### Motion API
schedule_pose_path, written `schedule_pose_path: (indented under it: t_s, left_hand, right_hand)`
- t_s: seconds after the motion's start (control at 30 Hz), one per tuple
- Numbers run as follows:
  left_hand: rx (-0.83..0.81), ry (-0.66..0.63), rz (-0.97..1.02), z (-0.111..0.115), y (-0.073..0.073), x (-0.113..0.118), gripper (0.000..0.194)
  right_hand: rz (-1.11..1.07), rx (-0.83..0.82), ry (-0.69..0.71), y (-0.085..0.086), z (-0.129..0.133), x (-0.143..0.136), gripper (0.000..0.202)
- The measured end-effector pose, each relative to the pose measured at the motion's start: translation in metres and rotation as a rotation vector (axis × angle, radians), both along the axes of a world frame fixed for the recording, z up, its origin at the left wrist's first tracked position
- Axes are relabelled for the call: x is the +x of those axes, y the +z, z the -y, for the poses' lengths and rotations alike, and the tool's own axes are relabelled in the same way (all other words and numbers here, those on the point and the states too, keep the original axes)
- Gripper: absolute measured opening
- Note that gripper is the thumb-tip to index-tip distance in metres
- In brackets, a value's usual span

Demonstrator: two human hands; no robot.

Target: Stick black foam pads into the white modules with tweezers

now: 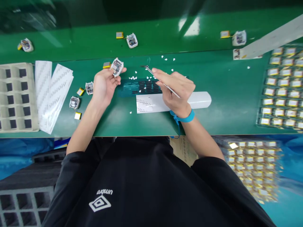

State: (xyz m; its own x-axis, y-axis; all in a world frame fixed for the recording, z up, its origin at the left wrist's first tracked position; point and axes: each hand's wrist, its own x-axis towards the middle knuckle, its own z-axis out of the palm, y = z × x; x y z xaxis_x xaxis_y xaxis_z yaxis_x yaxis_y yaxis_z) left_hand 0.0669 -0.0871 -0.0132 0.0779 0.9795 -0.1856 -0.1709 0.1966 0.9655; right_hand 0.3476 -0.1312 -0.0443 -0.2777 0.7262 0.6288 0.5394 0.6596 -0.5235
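Note:
My left hand (105, 85) holds a small white device housing (117, 67) with its circuit board facing up. A yellow-edged battery (106, 65) sits beside the housing, at my fingers. Between the fingers of my right hand (175, 86) is a pair of metal tweezers (163, 82), tips pointing left toward the housing but apart from it. A small dark piece (143, 66) shows at the tips. Below the tweezers lies a sheet with rows of black strips (146, 86). A white strip of backing paper (151, 104) runs partly under my right hand.
More housings with batteries lie at left (74, 102) and along the back ledge (132, 41). A beige compartment tray (35, 97) and printed paper strips (56, 97) are on the left. A battery tray (259, 116) stands at right, near a slanted white bar (274, 36). White scraps (172, 70) are scattered centrally.

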Motion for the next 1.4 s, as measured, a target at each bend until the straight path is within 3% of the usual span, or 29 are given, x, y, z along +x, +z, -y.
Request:
schedule_pose_path:
  t_s: [0.1,0.23,0.4,0.57,0.87,1.07,1.27,1.4]
  left_hand:
    - [-0.033,-0.011,0.035,0.002,-0.006,0.004,0.025]
    - [-0.011,0.057,0.098,0.015,-0.002,0.021,0.029]
    - [-0.065,0.116,0.157,0.026,0.0,0.033,0.037]
    - [-0.096,0.097,0.144,0.033,0.004,0.036,0.03]
    - [-0.083,0.121,0.142,0.039,0.01,0.041,0.035]
    - [-0.054,0.116,0.087,0.04,0.004,0.041,0.04]
    - [-0.011,0.113,0.026,0.043,0.004,0.044,0.043]
    - [-0.022,0.11,-0.018,0.046,0.007,0.047,0.049]
  right_hand:
    - [0.034,0.096,0.039,0.002,0.004,-0.006,0.038]
    - [0.084,0.208,0.082,0.01,0.012,-0.013,0.04]
    - [0.197,0.173,0.067,0.018,0.019,-0.017,0.039]
    - [0.292,0.141,0.06,0.022,0.021,-0.016,0.038]
    - [0.366,0.227,0.086,0.027,0.025,-0.018,0.038]
    - [0.351,0.111,0.088,0.024,0.027,-0.019,0.037]
    - [0.201,0.233,0.098,0.03,0.026,-0.025,0.036]
    - [0.171,0.193,0.12,0.027,0.026,-0.025,0.041]
